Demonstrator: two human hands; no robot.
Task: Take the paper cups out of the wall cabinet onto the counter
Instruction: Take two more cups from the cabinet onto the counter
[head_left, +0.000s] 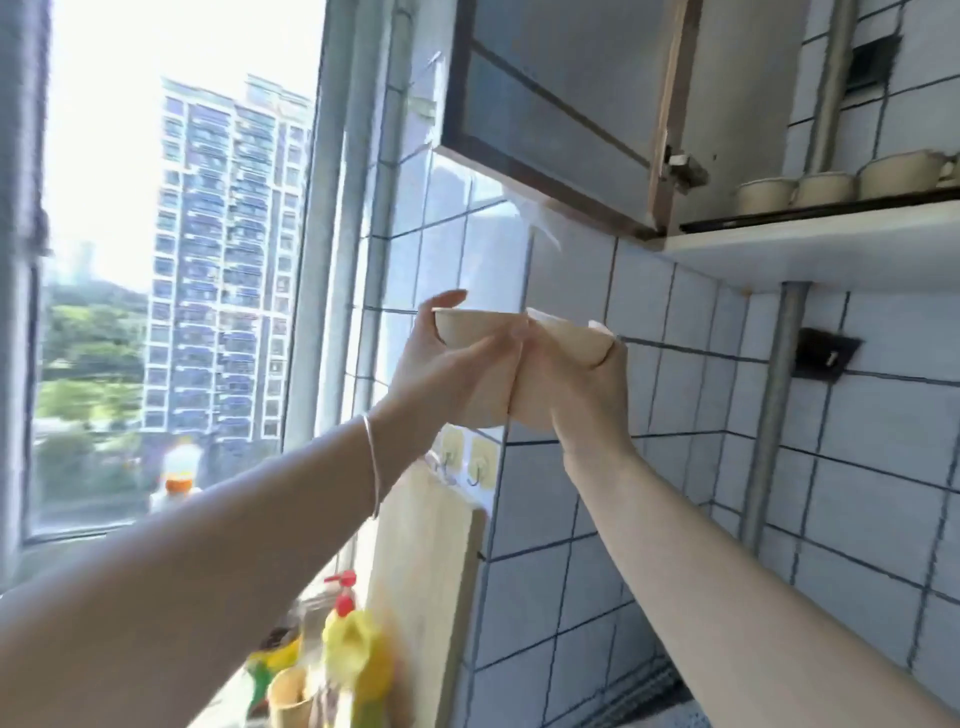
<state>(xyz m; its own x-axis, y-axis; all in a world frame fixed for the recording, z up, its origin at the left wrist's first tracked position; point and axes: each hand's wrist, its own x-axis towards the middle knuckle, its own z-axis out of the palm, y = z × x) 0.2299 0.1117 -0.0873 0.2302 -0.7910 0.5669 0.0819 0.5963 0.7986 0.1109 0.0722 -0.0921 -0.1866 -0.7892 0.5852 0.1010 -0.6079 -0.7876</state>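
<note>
My left hand (441, 364) grips a beige paper cup (467, 325) by its rim end, held below the open wall cabinet. My right hand (582, 395) grips a second beige paper cup (571, 338) right beside it; the two cups touch in mid-air in front of the tiled wall. The wall cabinet door (561, 104) hangs open above them. On the cabinet shelf (810, 213) stand three more pale cups (826, 187) at the upper right. The counter itself is barely visible at the bottom.
A wooden cutting board (426, 582) leans against the tiled wall below my hands. Yellow and red-capped bottles (353, 654) crowd the lower middle by the window. A vertical pipe (774, 415) runs down the wall at right, beside a black hook (826, 353).
</note>
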